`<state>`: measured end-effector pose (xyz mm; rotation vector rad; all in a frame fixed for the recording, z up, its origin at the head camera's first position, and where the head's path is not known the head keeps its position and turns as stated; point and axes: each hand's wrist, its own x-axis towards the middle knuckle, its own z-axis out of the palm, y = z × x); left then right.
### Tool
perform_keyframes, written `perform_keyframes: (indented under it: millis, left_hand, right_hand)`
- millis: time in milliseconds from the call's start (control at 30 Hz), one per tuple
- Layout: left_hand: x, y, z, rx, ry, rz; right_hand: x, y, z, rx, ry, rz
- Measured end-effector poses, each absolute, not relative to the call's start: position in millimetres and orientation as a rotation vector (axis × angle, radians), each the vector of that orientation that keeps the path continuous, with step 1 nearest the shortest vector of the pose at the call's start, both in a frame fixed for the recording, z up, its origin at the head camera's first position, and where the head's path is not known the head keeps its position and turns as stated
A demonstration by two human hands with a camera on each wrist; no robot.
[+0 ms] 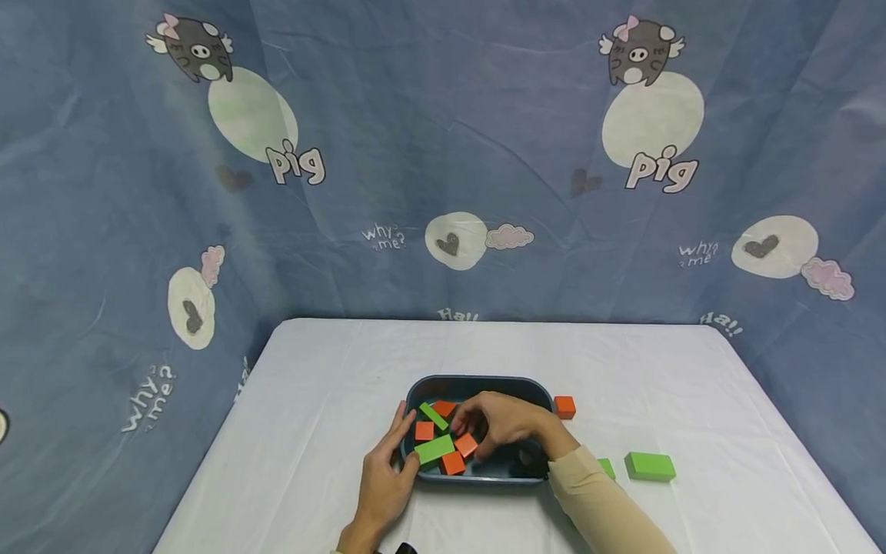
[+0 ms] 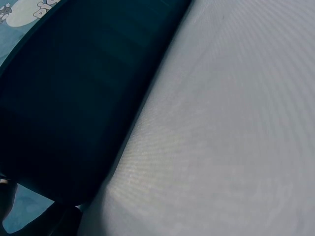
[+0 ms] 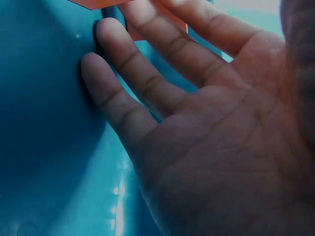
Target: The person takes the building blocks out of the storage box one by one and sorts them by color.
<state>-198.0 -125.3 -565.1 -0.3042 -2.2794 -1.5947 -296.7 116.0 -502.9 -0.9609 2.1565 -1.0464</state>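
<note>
A dark blue tray (image 1: 494, 481) holds several orange and green wooden blocks, bunched toward its left end. My left hand (image 1: 382, 481) rests against the tray's left end, fingers along the side and thumb at the near corner. My right hand (image 1: 508, 419) reaches down into the tray, its fingers and thumb spread about an orange cube (image 1: 466, 445). In the right wrist view, the fingers (image 3: 142, 88) are loosely bent, with an orange block (image 3: 101, 3) near the fingertips. A long green block (image 1: 434, 448) lies left of that cube, beside another orange cube (image 1: 453, 463).
Outside the tray, an orange block (image 1: 564, 407) sits by its right end. A green block (image 1: 651, 466) lies farther right, and another green block (image 1: 607, 468) is partly hidden by the right sleeve. White cloth (image 1: 332, 369) covers the table; a blue patterned curtain (image 1: 443, 138) hangs behind.
</note>
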Motion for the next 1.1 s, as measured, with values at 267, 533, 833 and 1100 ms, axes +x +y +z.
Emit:
perform_keyframes:
  millis: [267,533,833,1100]
  left_hand:
    - [-198.0,-126.2,-561.7,-0.313,-2.297,-1.596]
    - [-198.4,-126.6,-560.8,-0.314,-2.308,-1.582]
    - [-196.4,-123.2,-559.8,-0.301,-2.271,-1.607]
    - [-194.4,-120.9,-553.9,-0.29,-2.251,-1.603]
  right_hand:
    - [-296.9,113.7,-503.7,-0.916,2.191,-0.957]
    - [-297.0,113.5,-504.6,-0.912,2.224,-0.913]
    - [-297.5,115.9,-505.2,-0.946,2.249,-0.966]
    - [-298.8,117.3,-498.8,-1.001,2.281,-1.038]
